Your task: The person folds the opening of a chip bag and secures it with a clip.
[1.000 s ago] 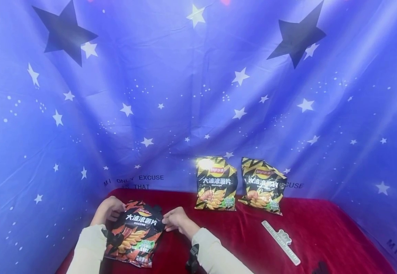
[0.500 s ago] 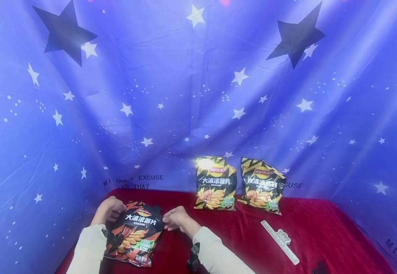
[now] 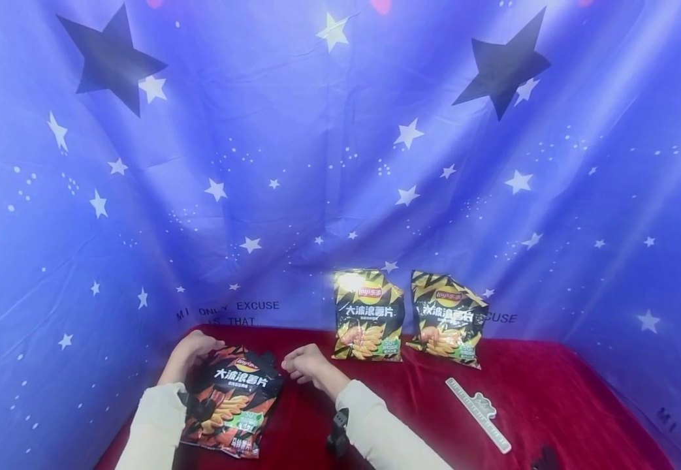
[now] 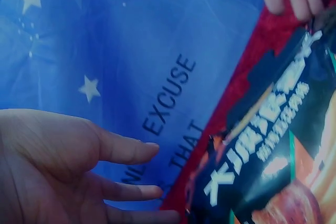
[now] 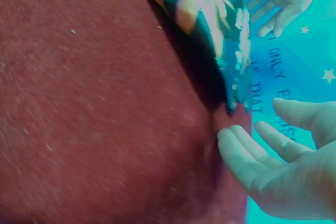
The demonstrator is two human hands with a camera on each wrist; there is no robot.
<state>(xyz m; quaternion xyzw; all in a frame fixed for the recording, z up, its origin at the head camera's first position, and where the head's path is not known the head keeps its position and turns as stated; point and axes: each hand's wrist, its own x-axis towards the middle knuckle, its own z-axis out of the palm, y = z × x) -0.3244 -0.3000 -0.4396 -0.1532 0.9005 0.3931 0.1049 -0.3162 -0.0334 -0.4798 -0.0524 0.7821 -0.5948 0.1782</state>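
Right hand [image 3: 312,369] has drawn off the black-and-red Lay's chip bag [image 3: 239,412], fingers loosely extended; left hand [image 3: 192,352] beside its upper corner, fingers spread

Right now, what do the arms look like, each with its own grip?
These are a person's arms: the left sleeve and right sleeve are off-white. A small black left wrist camera and right wrist camera are worn too. The left grip and right grip are bare human hands, without gloves.
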